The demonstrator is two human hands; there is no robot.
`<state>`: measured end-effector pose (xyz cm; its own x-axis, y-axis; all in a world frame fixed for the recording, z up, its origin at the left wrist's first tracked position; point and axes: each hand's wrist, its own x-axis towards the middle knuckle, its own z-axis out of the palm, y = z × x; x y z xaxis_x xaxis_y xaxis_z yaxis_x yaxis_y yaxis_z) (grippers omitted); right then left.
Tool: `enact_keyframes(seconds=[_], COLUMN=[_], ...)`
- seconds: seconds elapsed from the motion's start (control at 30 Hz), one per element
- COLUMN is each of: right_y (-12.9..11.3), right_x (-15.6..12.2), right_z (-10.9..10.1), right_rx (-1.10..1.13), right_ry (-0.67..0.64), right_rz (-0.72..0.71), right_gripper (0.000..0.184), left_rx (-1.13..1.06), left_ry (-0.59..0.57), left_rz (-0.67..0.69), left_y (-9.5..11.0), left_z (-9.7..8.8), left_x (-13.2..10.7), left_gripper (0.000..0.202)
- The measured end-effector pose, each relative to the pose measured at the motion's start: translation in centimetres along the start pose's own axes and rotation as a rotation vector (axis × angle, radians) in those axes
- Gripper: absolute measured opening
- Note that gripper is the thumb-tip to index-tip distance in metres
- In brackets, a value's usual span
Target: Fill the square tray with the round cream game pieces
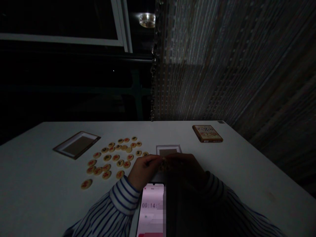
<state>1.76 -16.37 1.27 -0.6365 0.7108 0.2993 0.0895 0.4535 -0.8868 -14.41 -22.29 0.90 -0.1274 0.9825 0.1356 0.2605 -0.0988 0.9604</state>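
Note:
My left hand [144,168] and my right hand [189,166] meet in front of me, fingertips pinched together. Between and just below the fingertips is a small tan xiangqi piece [165,164] with dark marks; shadow blurs it, and whether there is more than one I cannot tell. The right hand is mostly dark. Right behind the fingers lies a shallow open tray [168,146] with a pale rim, its near side hidden by the hands. Several round xiangqi pieces [116,158] with red or black characters are scattered flat to the left of my left hand.
Below my wrists a phone [151,210] shows a running timer; its right side is lost in darkness. An open shallow box [85,133] rests at the table's left. At the right lies a closed printed box [207,133]. A bead-string curtain [197,65] hangs behind the white table [237,171].

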Motion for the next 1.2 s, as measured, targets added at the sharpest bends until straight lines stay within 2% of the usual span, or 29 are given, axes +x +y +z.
enact_keyframes(seconds=[0.2, 0.5, 1.2], right_y=[0.1, 0.0, 0.0], right_x=[0.2, 0.2, 0.2], right_z=[0.0, -0.2, -0.1], right_rx=[-0.001, -0.012, -0.030], right_ry=[0.053, 0.035, 0.057], right_rz=[-0.019, -0.046, -0.005], right_gripper=[0.017, 0.018, 0.018], left_rx=[-0.092, -0.218, -0.320], left_ry=[0.026, 0.048, 0.043], left_rz=[-0.045, -0.106, -0.195], left_y=[-0.6, -1.1, -0.3], left_z=[-0.1, -0.2, 0.0], left_x=[0.2, 0.4, 0.2], left_gripper=[0.025, 0.024, 0.021])
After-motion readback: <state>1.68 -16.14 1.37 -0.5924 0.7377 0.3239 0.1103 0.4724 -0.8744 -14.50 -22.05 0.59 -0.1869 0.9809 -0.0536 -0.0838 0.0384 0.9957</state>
